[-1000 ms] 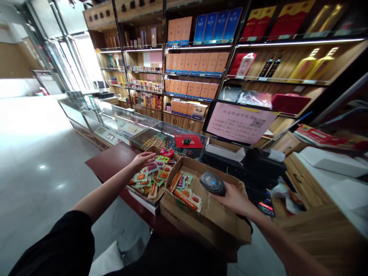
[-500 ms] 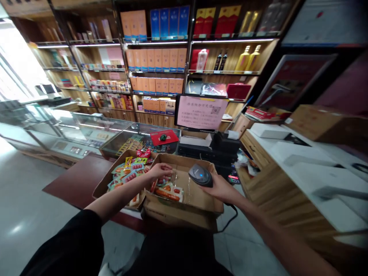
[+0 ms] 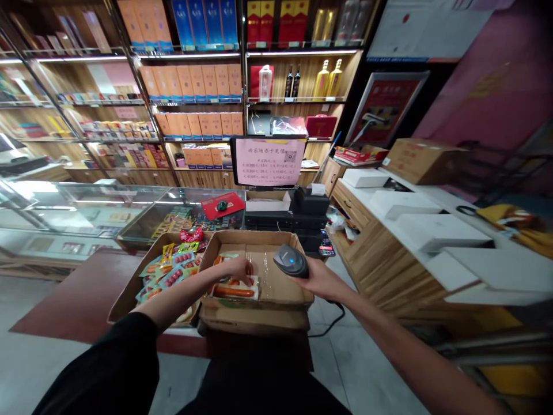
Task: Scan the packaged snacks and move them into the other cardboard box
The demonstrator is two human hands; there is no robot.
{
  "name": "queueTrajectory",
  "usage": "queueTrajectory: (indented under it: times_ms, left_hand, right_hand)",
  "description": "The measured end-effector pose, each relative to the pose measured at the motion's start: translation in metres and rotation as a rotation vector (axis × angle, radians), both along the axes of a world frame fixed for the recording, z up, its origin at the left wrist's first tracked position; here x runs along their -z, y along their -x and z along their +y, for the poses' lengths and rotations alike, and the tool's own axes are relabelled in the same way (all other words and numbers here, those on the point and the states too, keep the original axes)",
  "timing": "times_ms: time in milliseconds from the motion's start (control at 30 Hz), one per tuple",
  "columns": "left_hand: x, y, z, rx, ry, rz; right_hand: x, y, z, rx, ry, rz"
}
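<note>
My right hand (image 3: 317, 276) grips a dark grey handheld scanner (image 3: 291, 261) with a small blue light, over the right side of an open cardboard box (image 3: 280, 282). Inside that box, toward its left, lie packaged sausages (image 3: 233, 291). My left hand (image 3: 240, 270) is down among these packs, fingers bent downward; whether they hold a pack is hidden. Touching the box on its left is a second cardboard box (image 3: 125, 294), filled with several colourful snack packs (image 3: 173, 276).
Behind the boxes stand a glass display counter (image 3: 142, 214), a red sheet (image 3: 233, 203), a monitor covered by a pink notice (image 3: 270, 163) and a black printer (image 3: 311, 203). A white-topped counter (image 3: 389, 202) runs along the right. A black cable (image 3: 334, 325) hangs beside the box.
The view has swung to the right, shifting the scene leftward. My left hand has lowered onto the sausage packs, its fingers now bent down. The scanner remains in my right hand.
</note>
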State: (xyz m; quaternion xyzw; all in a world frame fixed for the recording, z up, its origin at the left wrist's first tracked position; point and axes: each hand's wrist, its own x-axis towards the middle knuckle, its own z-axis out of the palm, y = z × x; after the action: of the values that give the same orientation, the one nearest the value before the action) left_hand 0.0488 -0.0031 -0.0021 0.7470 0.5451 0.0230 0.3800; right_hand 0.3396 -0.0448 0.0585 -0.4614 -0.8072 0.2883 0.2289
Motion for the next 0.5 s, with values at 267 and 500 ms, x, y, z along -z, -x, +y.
queueTrajectory:
  times_ms: [267,500]
  left_hand:
    - [-0.011,0.003,0.007,-0.251,-0.015,-0.561]
    - [0.001,0.004,0.01,-0.291,-0.1,-0.638]
  right_hand:
    - [0.01,-0.003,0.007,-0.019,-0.007,0.067]
    - [0.007,-0.001,0.008,-0.013,0.005,0.046]
